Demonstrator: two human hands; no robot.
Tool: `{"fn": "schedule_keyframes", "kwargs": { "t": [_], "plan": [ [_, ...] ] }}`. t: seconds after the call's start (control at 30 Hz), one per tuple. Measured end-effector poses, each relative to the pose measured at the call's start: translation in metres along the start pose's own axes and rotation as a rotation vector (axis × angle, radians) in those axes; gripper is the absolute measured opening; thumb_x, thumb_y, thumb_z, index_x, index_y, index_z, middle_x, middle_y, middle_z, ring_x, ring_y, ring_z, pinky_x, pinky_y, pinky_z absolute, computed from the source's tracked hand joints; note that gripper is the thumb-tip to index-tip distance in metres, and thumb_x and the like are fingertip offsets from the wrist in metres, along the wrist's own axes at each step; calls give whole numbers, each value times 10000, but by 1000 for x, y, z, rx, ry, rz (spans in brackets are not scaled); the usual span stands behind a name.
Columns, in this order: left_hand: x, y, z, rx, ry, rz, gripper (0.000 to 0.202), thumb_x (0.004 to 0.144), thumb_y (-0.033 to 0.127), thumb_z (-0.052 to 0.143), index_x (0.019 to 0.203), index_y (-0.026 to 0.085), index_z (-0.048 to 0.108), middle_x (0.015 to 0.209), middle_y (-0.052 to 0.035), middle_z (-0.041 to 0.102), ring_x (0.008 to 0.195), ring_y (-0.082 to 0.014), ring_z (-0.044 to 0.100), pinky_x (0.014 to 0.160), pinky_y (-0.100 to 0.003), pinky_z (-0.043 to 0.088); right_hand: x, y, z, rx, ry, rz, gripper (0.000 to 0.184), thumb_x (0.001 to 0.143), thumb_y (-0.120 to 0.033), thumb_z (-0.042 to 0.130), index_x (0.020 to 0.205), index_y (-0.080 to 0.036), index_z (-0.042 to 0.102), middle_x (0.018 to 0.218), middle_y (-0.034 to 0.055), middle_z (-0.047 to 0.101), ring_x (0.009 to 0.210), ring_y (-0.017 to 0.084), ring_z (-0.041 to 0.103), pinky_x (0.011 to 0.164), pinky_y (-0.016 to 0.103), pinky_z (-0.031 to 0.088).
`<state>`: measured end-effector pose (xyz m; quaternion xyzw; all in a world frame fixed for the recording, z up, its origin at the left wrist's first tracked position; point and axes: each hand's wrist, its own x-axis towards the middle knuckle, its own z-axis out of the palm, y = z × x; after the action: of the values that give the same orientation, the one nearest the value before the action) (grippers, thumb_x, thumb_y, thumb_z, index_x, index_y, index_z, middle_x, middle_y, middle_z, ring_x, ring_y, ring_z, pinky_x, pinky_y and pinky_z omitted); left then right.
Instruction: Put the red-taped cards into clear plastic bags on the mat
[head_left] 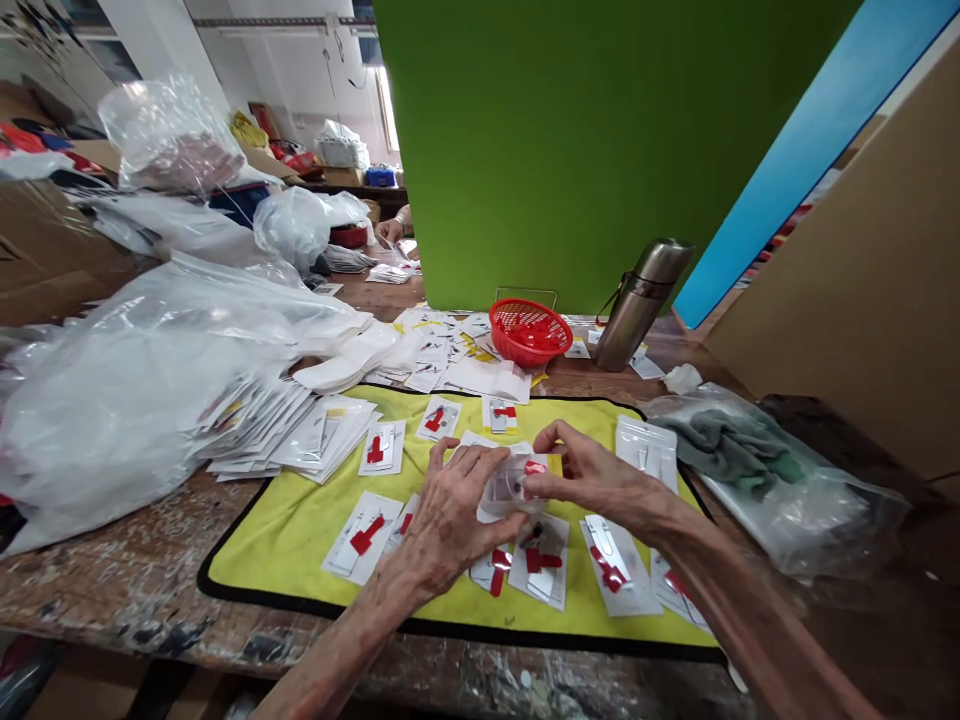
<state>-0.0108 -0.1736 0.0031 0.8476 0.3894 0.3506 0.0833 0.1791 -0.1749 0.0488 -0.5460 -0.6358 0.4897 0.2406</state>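
Observation:
Both my hands meet over a yellow-green mat (292,525) on a worn wooden table. My left hand (450,515) and my right hand (592,480) together hold a small clear plastic packet (510,485) with a white card and a red part inside. Around my hands, several white cards with red clips (364,535) lie flat on the mat. More clear packets (645,445) lie just right of my right hand.
A red plastic basket (529,332) and a steel thermos (641,300) stand behind the mat before a green board. Large plastic bags and card stacks (285,430) fill the left. A bagged grey cloth (735,450) lies at right. Another person's hand (390,230) works far back.

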Motion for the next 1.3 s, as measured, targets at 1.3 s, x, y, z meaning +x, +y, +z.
{"fn": "schedule_keyframes", "kwargs": {
  "t": [1.3],
  "plan": [
    [24, -2, -32, -1088, -508, -545, 295, 734, 414, 680, 724, 143, 561, 645, 47, 480, 580, -67, 393, 529, -198, 298, 13, 0, 8, 227, -399, -6, 391, 672, -499, 705, 726, -137, 567, 601, -64, 392, 537, 63, 297, 484, 202, 214]
  ]
}}
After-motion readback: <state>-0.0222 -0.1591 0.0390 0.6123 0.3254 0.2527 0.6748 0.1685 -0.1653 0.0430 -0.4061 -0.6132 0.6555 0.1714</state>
